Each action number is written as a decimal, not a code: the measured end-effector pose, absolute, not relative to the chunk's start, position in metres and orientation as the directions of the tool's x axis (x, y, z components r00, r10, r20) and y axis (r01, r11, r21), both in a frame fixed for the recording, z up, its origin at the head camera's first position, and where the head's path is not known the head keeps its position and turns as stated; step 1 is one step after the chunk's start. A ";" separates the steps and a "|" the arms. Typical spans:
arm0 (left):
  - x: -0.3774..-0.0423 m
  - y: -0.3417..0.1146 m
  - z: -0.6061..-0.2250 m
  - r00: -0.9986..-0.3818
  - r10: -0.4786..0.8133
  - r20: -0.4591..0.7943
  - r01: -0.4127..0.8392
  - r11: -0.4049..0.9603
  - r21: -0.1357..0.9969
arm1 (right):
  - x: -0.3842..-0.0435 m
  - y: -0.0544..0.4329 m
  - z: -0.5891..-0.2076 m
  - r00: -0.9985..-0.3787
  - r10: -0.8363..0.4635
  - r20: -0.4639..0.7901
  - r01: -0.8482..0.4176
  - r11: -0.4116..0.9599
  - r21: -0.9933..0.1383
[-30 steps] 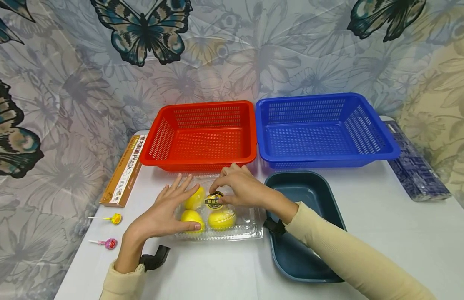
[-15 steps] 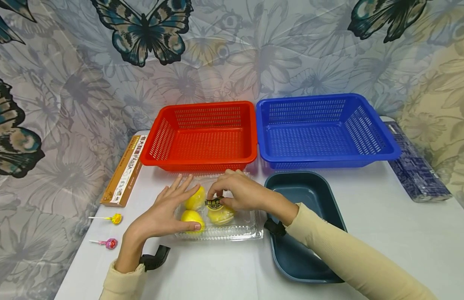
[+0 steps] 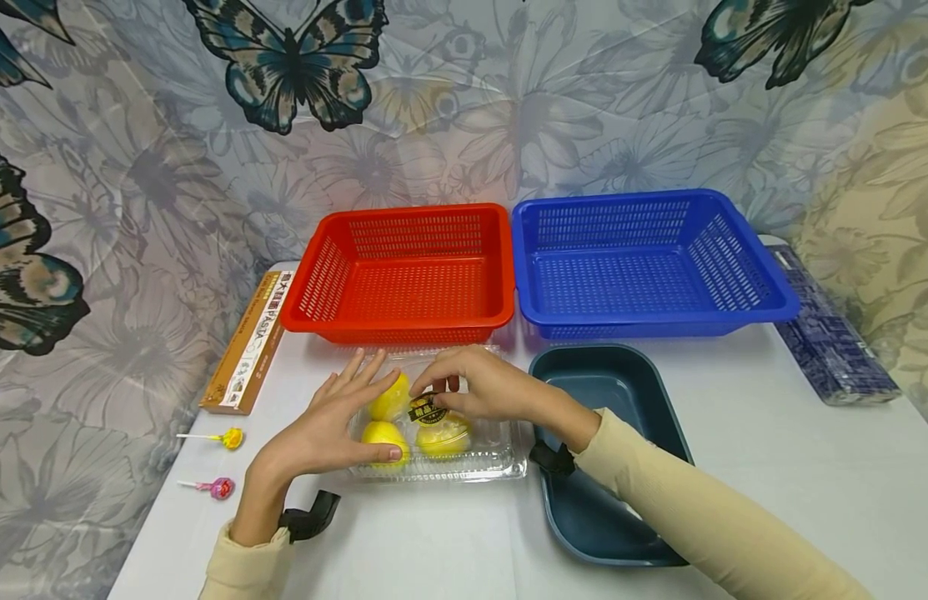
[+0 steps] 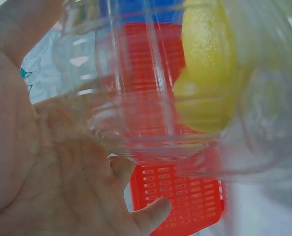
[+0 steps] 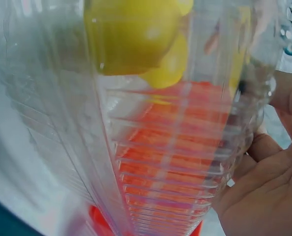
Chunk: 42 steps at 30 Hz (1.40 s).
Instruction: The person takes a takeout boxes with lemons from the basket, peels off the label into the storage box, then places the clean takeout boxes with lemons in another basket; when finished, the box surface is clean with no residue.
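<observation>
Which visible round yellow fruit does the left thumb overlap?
The near left round yellow fruit in the clear plastic container; the left hand has its thumb clear of the far left one and rightmost one.

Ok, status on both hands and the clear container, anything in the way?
Left hand spread on clear container, yellow fruit inside. Right hand at black-and-gold sticker, pinch unconfirmed. Dark tray beside container, under right forearm, not blocking sticker.

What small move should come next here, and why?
Perhaps the right hand should lift an edge of the round black-and-gold sticker: its curled fingers are at the sticker, and the left hand spreads over one side of the clear plastic box.
</observation>
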<state>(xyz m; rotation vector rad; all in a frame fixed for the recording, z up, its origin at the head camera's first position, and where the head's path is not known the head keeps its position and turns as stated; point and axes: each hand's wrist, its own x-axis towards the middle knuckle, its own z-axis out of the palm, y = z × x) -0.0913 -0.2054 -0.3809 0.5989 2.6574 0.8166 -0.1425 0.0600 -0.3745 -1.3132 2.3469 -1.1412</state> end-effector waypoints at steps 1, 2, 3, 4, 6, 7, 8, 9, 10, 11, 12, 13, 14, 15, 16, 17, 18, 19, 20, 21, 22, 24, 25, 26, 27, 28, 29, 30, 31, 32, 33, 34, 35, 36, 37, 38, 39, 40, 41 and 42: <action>-0.092 -0.205 -0.381 -0.869 0.471 -0.153 0.303 0.751 0.587 | -0.142 0.061 -0.374 -0.584 -0.794 0.170 -0.611 0.292 -0.736; -0.092 -0.206 -0.381 -0.869 0.472 -0.151 0.306 0.750 0.587 | -0.142 0.062 -0.373 -0.591 -0.789 0.169 -0.595 0.284 -0.752; -0.092 -0.206 -0.381 -0.869 0.473 -0.148 0.307 0.748 0.588 | -0.142 0.063 -0.373 -0.596 -0.785 0.170 -0.578 0.272 -0.769; -0.092 -0.206 -0.381 -0.868 0.474 -0.145 0.308 0.746 0.590 | -0.142 0.064 -0.373 -0.602 -0.780 0.172 -0.563 0.261 -0.784; -0.092 -0.206 -0.382 -0.869 0.474 -0.143 0.309 0.744 0.592 | -0.142 0.067 -0.373 -0.612 -0.771 0.175 -0.534 0.240 -0.811; -0.092 -0.207 -0.382 -0.869 0.474 -0.143 0.309 0.744 0.592 | -0.142 0.068 -0.373 -0.619 -0.765 0.177 -0.520 0.230 -0.823; -0.092 -0.207 -0.382 -0.869 0.474 -0.144 0.308 0.745 0.591 | -0.142 0.070 -0.373 -0.626 -0.759 0.179 -0.508 0.222 -0.833; -0.091 -0.206 -0.382 -0.869 0.474 -0.144 0.309 0.746 0.591 | -0.142 0.073 -0.373 -0.633 -0.752 0.181 -0.494 0.213 -0.843; -0.091 -0.206 -0.382 -0.869 0.473 -0.144 0.309 0.747 0.589 | -0.142 0.075 -0.372 -0.640 -0.746 0.184 -0.484 0.206 -0.850; -0.091 -0.206 -0.382 -0.869 0.473 -0.144 0.309 0.747 0.588 | -0.142 0.078 -0.371 -0.648 -0.738 0.187 -0.476 0.201 -0.856; -0.091 -0.206 -0.382 -0.870 0.471 -0.145 0.308 0.748 0.588 | -0.142 0.082 -0.370 -0.659 -0.729 0.187 -0.469 0.203 -0.860; -0.091 -0.206 -0.383 -0.870 0.471 -0.145 0.307 0.748 0.588 | -0.142 0.085 -0.369 -0.668 -0.720 0.189 -0.463 0.202 -0.863; -0.091 -0.206 -0.383 -0.871 0.470 -0.145 0.306 0.748 0.589 | -0.142 0.089 -0.369 -0.678 -0.710 0.190 -0.456 0.203 -0.867; -0.091 -0.206 -0.383 -0.871 0.469 -0.145 0.304 0.748 0.590 | -0.142 0.093 -0.369 -0.688 -0.700 0.190 -0.448 0.204 -0.870; -0.091 -0.206 -0.383 -0.872 0.468 -0.144 0.303 0.748 0.591 | -0.142 0.097 -0.369 -0.699 -0.689 0.191 -0.444 0.208 -0.872; -0.091 -0.205 -0.383 -0.873 0.466 -0.147 0.300 0.748 0.592 | -0.141 0.102 -0.369 -0.709 -0.678 0.192 -0.439 0.212 -0.873; -0.091 -0.205 -0.383 -0.873 0.465 -0.148 0.298 0.748 0.593 | -0.141 0.106 -0.370 -0.721 -0.666 0.192 -0.435 0.219 -0.874; -0.091 -0.205 -0.383 -0.873 0.464 -0.150 0.295 0.748 0.595 | -0.141 0.111 -0.370 -0.730 -0.655 0.192 -0.430 0.223 -0.875; -0.091 -0.205 -0.383 -0.873 0.464 -0.149 0.295 0.746 0.597 | -0.140 0.116 -0.371 -0.741 -0.644 0.191 -0.424 0.228 -0.876; -0.090 -0.205 -0.384 -0.873 0.465 -0.146 0.295 0.744 0.600 | -0.140 0.122 -0.372 -0.751 -0.634 0.188 -0.418 0.235 -0.878; -0.090 -0.205 -0.384 -0.874 0.465 -0.145 0.295 0.742 0.603 | -0.140 0.127 -0.373 -0.761 -0.623 0.180 -0.405 0.238 -0.883; -0.089 -0.206 -0.384 -0.874 0.465 -0.139 0.295 0.737 0.608 | -0.139 0.138 -0.374 -0.780 -0.604 0.163 -0.376 0.244 -0.894; -0.089 -0.206 -0.385 -0.875 0.465 -0.136 0.295 0.734 0.612 | -0.139 0.144 -0.375 -0.790 -0.593 0.156 -0.362 0.246 -0.899; -0.089 -0.206 -0.385 -0.876 0.464 -0.131 0.296 0.732 0.614 | -0.138 0.149 -0.376 -0.799 -0.582 0.148 -0.348 0.247 -0.904; -0.089 -0.207 -0.385 -0.877 0.463 -0.129 0.295 0.730 0.616 | -0.138 0.155 -0.376 -0.809 -0.571 0.139 -0.331 0.247 -0.910; -0.089 -0.207 -0.386 -0.877 0.463 -0.126 0.297 0.729 0.617 | -0.138 0.161 -0.377 -0.820 -0.557 0.132 -0.317 0.250 -0.915; -0.089 -0.207 -0.386 -0.877 0.464 -0.122 0.298 0.727 0.618 | -0.137 0.167 -0.378 -0.831 -0.541 0.128 -0.308 0.257 -0.916; -0.089 -0.207 -0.386 -0.877 0.465 -0.119 0.300 0.725 0.620 | -0.137 0.172 -0.379 -0.842 -0.525 0.124 -0.298 0.260 -0.918; -0.089 -0.208 -0.386 -0.878 0.465 -0.115 0.301 0.723 0.622 | -0.137 0.177 -0.380 -0.852 -0.509 0.118 -0.285 0.263 -0.922; -0.089 -0.208 -0.387 -0.877 0.467 -0.111 0.305 0.721 0.622 | -0.136 0.182 -0.381 -0.861 -0.496 0.115 -0.276 0.265 -0.924; -0.089 -0.208 -0.387 -0.878 0.467 -0.107 0.306 0.719 0.624 | -0.136 0.187 -0.383 -0.869 -0.482 0.112 -0.268 0.269 -0.925; -0.089 -0.209 -0.387 -0.879 0.465 -0.103 0.308 0.719 0.623 | -0.136 0.191 -0.384 -0.877 -0.468 0.111 -0.264 0.275 -0.925; -0.088 -0.209 -0.388 -0.881 0.464 -0.099 0.309 0.719 0.622 | -0.135 0.195 -0.385 -0.883 -0.457 0.109 -0.259 0.280 -0.924; -0.088 -0.210 -0.389 -0.882 0.461 -0.094 0.310 0.720 0.621 | -0.135 0.198 -0.387 -0.887 -0.449 0.107 -0.256 0.285 -0.924; -0.088 -0.210 -0.390 -0.885 0.457 -0.089 0.310 0.720 0.621 | -0.134 0.201 -0.388 -0.891 -0.441 0.107 -0.256 0.292 -0.922; -0.087 -0.210 -0.391 -0.887 0.454 -0.083 0.310 0.719 0.622 | -0.134 0.204 -0.389 -0.895 -0.434 0.106 -0.255 0.302 -0.918; -0.087 -0.211 -0.392 -0.889 0.451 -0.078 0.310 0.719 0.622 | -0.134 0.207 -0.390 -0.897 -0.429 0.106 -0.256 0.308 -0.916; -0.087 -0.211 -0.394 -0.890 0.450 -0.070 0.313 0.716 0.624 | -0.133 0.209 -0.391 -0.899 -0.426 0.106 -0.257 0.314 -0.914; -0.087 -0.211 -0.395 -0.891 0.449 -0.064 0.314 0.712 0.628 | -0.133 0.212 -0.392 -0.900 -0.423 0.103 -0.255 0.320 -0.912; -0.087 -0.211 -0.397 -0.892 0.448 -0.059 0.313 0.707 0.634 | -0.132 0.214 -0.392 -0.901 -0.422 0.100 -0.254 0.325 -0.911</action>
